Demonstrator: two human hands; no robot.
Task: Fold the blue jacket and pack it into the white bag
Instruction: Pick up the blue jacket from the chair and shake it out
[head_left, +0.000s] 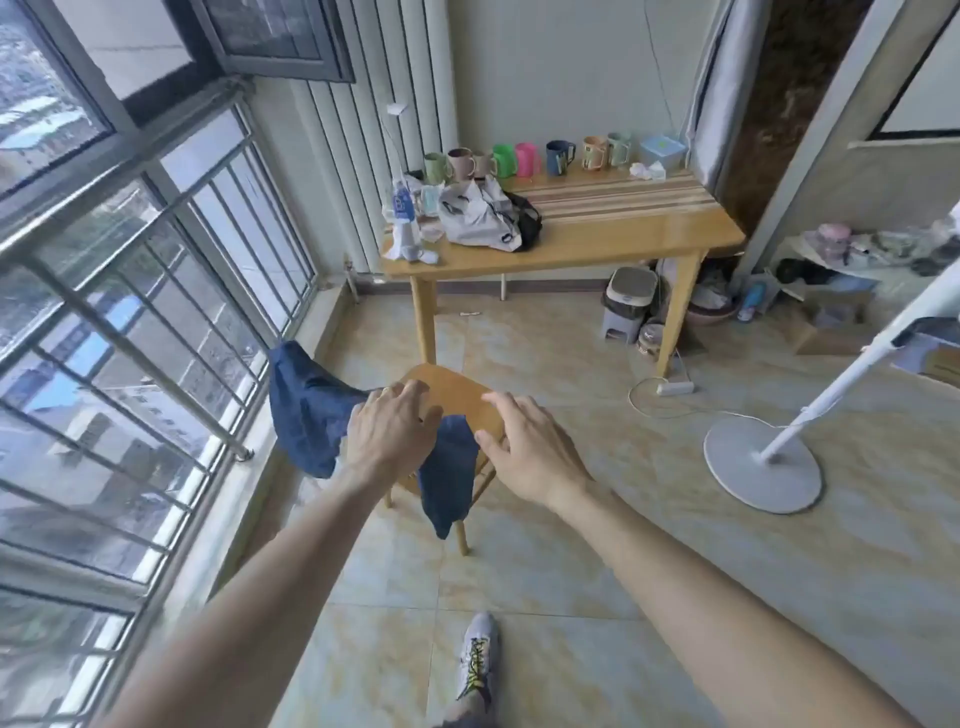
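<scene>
The blue jacket (306, 410) lies crumpled across a small wooden stool (457, 395). One part hangs off the stool's left side and another part droops over its front edge. My left hand (389, 431) rests palm down on the jacket's middle with its fingers spread. Just to the right, my right hand (519, 447) hovers over the stool's right edge, fingers apart and holding nothing. The white bag (478, 218) sits crumpled on the left part of the wooden table (623, 234) beyond the stool.
Several coloured mugs (558, 156) line the table's back edge, with a bottle (400, 202) at its left. A barred window (130, 312) runs along the left. A fan's round base (763, 462) stands on the tiled floor to the right. My shoe (475, 660) is below.
</scene>
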